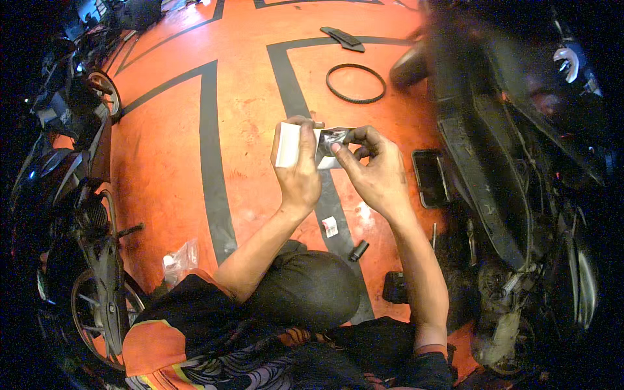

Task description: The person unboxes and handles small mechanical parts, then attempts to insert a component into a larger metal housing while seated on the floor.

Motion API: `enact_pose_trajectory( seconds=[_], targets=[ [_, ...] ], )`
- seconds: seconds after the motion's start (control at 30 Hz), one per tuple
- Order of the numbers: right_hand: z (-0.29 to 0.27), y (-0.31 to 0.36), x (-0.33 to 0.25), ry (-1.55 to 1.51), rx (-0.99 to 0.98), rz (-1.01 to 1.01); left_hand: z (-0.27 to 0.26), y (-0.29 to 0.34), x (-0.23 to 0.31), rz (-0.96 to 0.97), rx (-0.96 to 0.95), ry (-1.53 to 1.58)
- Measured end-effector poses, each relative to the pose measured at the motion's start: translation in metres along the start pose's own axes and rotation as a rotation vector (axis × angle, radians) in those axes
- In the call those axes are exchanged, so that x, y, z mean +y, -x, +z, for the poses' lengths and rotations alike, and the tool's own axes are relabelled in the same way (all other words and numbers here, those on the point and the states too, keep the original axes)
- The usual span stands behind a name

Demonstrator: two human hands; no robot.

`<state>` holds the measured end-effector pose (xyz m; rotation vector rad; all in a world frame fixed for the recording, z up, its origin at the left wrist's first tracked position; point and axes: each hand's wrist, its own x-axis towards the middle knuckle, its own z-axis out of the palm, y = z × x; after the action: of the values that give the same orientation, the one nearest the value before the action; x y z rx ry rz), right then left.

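Two bare hands worked close together above an orange floor [253, 185], near the middle of the view. The left hand [300, 174] held a small white box [288, 146], with its thumb laid along the front and its other fingers behind. This grip was narrow and closed around the box. The right hand [382, 174] was just beside it, and its thumb and forefinger made a tight pinch on a shiny plastic packet [333, 138] at the right side of the box. Whether some part of the packet was inside the box, one could not tell, because the fingers covered this place.

Farther ahead on the floor lay a black ring-shaped belt [356, 101], and beyond it a dark flat piece [342, 39]. Nearer to the person, between the forearms, there were a little white paper [330, 226] and a short black cylinder [359, 251]. A dark rectangular tray [431, 179] was to the right of the right hand. A clear plastic bag [182, 260] lay at the lower left. Dark motorcycles stood on both sides, with a spoked wheel [91, 305] visible at the left.
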<state>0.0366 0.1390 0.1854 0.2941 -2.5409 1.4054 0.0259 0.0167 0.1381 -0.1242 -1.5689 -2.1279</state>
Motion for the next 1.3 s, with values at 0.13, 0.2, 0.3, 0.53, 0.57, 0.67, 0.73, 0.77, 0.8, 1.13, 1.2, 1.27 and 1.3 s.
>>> enact_pose_trajectory(
  seconds=[0.13, 0.2, 0.3, 0.53, 0.57, 0.67, 0.73, 0.77, 0.8, 1.13, 1.2, 1.27, 1.3],
  targets=[
    [-0.010, -0.003, 0.004, -0.181, 0.008, -0.027, 0.005, 0.007, 0.004, 0.111, -0.070, 0.023],
    [-0.010, -0.001, 0.010, -0.318, 0.069, -0.054, 0.010, 0.009, -0.001, 0.159, -0.055, 0.092],
    [-0.016, 0.000, 0.012, -0.603, 0.147, -0.018, 0.015, 0.013, -0.001, 0.190, -0.061, 0.145],
    [-0.022, -0.003, -0.001, -0.770, 0.236, 0.073, 0.010, 0.015, 0.001, 0.234, -0.042, 0.089],
    [-0.022, -0.004, 0.001, -0.776, 0.245, 0.100, 0.014, 0.017, 0.003, 0.201, -0.037, 0.148],
    [-0.022, -0.003, 0.003, -0.830, 0.265, 0.147, 0.012, 0.017, -0.003, 0.192, -0.046, 0.132],
    [-0.021, -0.003, 0.001, -0.890, 0.310, 0.167, 0.008, 0.015, -0.004, 0.217, -0.058, 0.056],
    [-0.021, -0.003, 0.001, -0.922, 0.319, 0.150, 0.008, 0.015, -0.004, 0.216, -0.063, 0.036],
    [-0.020, -0.004, 0.003, -0.955, 0.328, 0.134, 0.007, 0.015, -0.003, 0.214, -0.068, 0.016],
    [-0.014, -0.007, 0.030, -0.862, 0.389, 0.257, -0.056, 0.011, -0.089, -0.112, -0.157, -0.429],
    [-0.008, -0.006, 0.042, -0.693, 0.365, 0.263, -0.078, 0.012, -0.115, -0.327, -0.084, -0.459],
    [0.008, -0.011, 0.061, -0.546, 0.309, 0.199, -0.135, 0.000, -0.157, -0.578, 0.008, -0.440],
    [0.013, -0.009, 0.084, -0.476, 0.308, 0.212, -0.148, -0.001, -0.172, -0.670, 0.032, -0.415]
  ],
)
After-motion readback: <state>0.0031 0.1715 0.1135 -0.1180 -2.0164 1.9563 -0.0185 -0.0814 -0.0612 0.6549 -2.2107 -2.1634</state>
